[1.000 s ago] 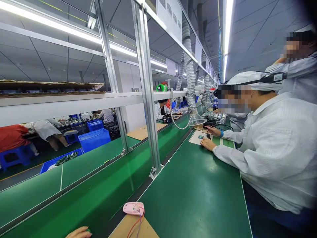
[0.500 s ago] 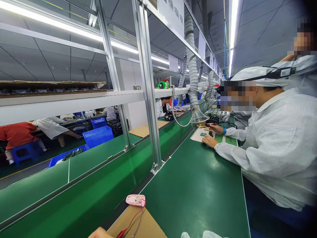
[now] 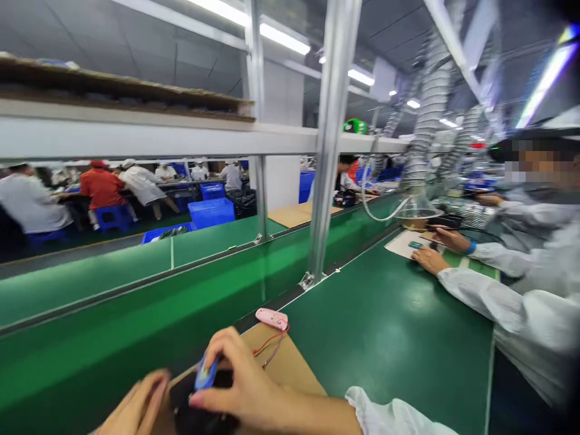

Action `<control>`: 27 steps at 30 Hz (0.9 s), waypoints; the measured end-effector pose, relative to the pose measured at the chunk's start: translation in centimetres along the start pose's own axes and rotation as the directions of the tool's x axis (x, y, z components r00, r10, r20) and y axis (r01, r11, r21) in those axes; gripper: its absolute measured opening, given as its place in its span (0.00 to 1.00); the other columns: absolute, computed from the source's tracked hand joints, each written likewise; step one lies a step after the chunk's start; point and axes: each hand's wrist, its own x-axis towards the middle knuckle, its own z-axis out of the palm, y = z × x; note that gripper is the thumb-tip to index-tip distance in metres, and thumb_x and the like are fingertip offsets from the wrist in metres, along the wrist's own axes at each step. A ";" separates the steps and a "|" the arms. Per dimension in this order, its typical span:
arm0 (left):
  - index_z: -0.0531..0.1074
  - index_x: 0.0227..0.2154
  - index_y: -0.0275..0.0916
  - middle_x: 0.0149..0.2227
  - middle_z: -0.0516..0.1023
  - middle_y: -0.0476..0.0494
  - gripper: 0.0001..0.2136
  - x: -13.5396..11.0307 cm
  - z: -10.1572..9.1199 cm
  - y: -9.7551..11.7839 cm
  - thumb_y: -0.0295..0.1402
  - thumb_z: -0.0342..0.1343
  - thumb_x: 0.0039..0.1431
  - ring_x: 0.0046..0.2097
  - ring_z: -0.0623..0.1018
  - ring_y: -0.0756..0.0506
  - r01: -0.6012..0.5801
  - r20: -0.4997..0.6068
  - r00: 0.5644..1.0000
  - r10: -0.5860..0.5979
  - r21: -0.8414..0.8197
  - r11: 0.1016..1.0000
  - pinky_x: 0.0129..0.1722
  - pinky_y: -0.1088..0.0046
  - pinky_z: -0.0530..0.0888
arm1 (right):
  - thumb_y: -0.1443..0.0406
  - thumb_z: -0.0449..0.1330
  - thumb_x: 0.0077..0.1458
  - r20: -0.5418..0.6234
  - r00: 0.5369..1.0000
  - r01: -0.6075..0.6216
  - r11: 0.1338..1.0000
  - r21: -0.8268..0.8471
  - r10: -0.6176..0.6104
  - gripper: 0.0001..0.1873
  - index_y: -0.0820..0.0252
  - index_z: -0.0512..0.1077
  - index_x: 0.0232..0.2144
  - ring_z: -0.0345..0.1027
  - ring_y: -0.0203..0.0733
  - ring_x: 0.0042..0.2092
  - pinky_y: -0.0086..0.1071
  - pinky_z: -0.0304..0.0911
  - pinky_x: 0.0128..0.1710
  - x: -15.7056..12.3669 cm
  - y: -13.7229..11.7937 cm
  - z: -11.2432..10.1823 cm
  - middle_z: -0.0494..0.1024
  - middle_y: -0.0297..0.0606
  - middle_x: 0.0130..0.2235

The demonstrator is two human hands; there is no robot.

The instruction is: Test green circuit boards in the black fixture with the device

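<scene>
While a blue part is pinched by the right hand against a dark object, the left hand is set apart beside it; firm pinch advised

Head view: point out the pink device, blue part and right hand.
Pink device (image 3: 272, 318), head view, top face.
Blue part (image 3: 205, 373), head view, its middle.
Right hand (image 3: 254, 386), head view, back of the hand.

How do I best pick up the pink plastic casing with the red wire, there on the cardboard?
Pinch the pink plastic casing across its narrow middle, coming down from above and from its left end. It lies long and low on the cardboard sheet, so its long edges likely give the surest hold, while the red wire leaves at the right end, best kept clear.
</scene>
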 end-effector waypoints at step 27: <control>0.66 0.32 0.40 0.23 0.60 0.53 0.17 -2.9 3.2 3.2 0.50 0.50 0.60 0.26 0.61 0.49 0.384 0.030 0.912 -0.409 -0.412 0.826 0.27 0.73 0.58 | 0.55 0.59 0.57 0.305 0.917 0.392 0.729 -0.561 -0.258 0.16 0.55 0.72 0.44 0.59 0.50 0.61 0.48 0.56 0.57 -2.8 2.3 -1.1 0.75 0.43 0.50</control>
